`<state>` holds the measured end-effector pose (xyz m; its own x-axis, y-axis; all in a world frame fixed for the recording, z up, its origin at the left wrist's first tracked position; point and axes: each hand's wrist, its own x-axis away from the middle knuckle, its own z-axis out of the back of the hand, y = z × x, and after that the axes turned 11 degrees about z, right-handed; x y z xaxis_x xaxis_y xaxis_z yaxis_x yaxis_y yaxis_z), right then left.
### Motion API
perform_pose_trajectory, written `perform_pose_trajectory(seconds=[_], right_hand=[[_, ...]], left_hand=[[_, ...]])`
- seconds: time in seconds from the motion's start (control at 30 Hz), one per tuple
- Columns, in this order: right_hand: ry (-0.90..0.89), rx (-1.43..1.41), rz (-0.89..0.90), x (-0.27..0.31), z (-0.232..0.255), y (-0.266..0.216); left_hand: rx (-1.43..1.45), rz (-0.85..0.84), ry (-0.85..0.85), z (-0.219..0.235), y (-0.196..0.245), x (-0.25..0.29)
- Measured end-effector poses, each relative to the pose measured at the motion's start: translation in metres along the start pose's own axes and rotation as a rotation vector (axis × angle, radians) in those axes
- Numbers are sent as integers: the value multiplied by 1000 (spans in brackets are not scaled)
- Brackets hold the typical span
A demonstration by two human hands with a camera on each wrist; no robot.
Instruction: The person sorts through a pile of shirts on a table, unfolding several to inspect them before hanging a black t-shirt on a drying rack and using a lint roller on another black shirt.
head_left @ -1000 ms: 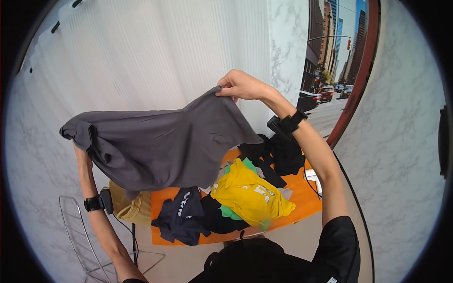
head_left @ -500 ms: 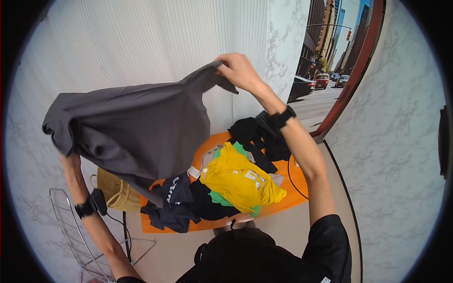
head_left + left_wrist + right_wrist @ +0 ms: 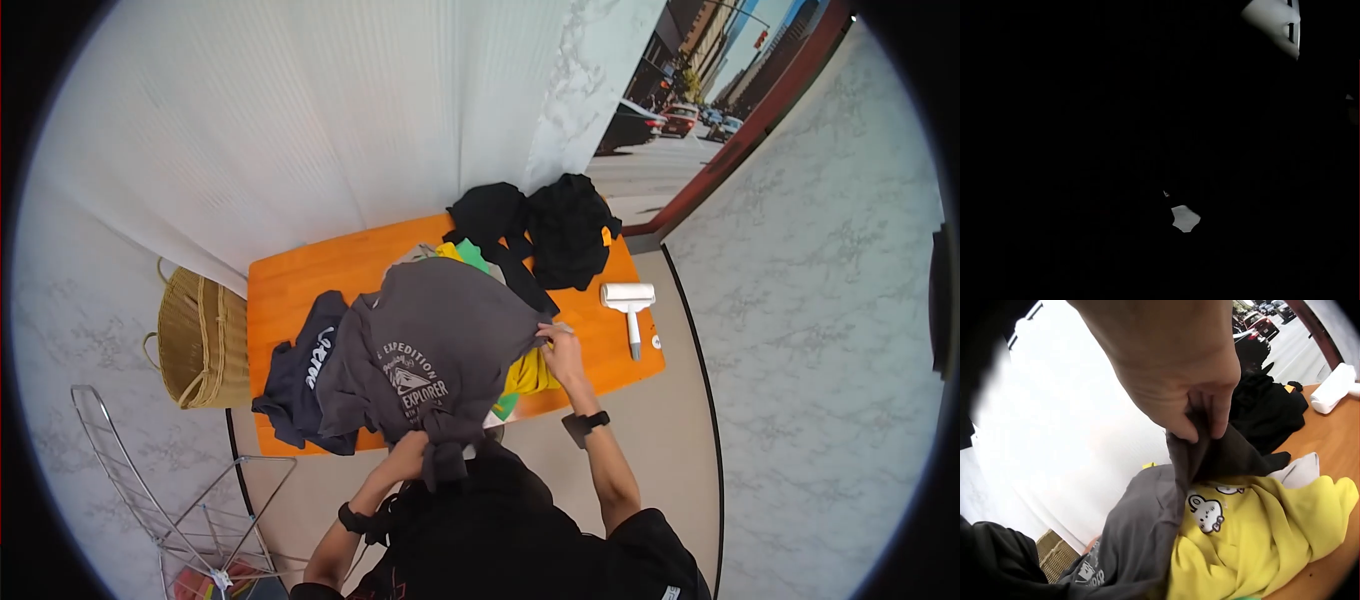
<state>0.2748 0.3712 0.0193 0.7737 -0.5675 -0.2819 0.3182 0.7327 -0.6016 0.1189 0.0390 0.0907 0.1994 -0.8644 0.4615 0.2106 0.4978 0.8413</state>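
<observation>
A dark grey T-shirt [image 3: 440, 310] with a pale "EXPLORER" print lies spread over the pile in the head view, its print facing up. My left hand [image 3: 405, 458] grips its bunched near edge close to my body. My right hand [image 3: 562, 355] pinches the shirt's right edge; in the right wrist view the thumb and fingers of that hand [image 3: 1179, 375] hold a raised fold of grey cloth [image 3: 1191, 456]. Under it shows a yellow garment [image 3: 1254, 531] with a cartoon print. The left wrist view is almost wholly dark.
On the orange table [image 3: 320, 255] are a navy garment [image 3: 300, 375] at left, black garments [image 3: 570, 230] at the back right and a white lint roller [image 3: 628, 298]. A wicker basket [image 3: 195, 335] stands left, with a metal rack [image 3: 150, 490] nearer me.
The grey shirt has come down from the air onto the pile, and its print now shows. Both hands have lowered toward my body, still holding it. The head view has shifted.
</observation>
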Motion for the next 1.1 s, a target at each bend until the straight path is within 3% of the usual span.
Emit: perform_pose_trajectory(seconds=[0.13, 0.3, 0.47, 0.7, 0.77, 0.83, 0.87, 0.93, 1.0, 1.03, 1.07, 1.1], right_hand=[[21, -74, -98, 21, -12, 2], [72, -143, -138, 34, -6, -21], [192, -116, 93, 29, -12, -65], [218, -221, 201, 11, -41, -93], [47, -304, 339, 1, -51, -137], [-186, -498, 590, -2, -61, -184], [-336, -556, 547, -4, -56, -204], [-169, -516, 616, -7, -54, -206], [-19, -581, 316, -1, -56, -183], [58, -529, 190, 0, -60, -168], [48, -532, 205, 2, -60, -155], [-168, -323, 23, 6, -58, -143]], left_hand=[[-92, 15, 30, 3, 2, -5], [83, 59, 17, -10, -10, 1], [138, 134, 31, -26, -23, 14], [209, 169, 119, -31, -11, 17], [236, 200, 103, -32, -19, 16], [259, 230, 86, -34, -22, 16], [273, 212, 110, -34, -23, 16], [291, 188, 147, -29, -15, 17], [469, 92, 323, -27, 8, 22], [479, 90, 338, -28, -3, 28], [415, 130, 391, -29, -19, 37], [352, 171, 443, -32, -33, 42]])
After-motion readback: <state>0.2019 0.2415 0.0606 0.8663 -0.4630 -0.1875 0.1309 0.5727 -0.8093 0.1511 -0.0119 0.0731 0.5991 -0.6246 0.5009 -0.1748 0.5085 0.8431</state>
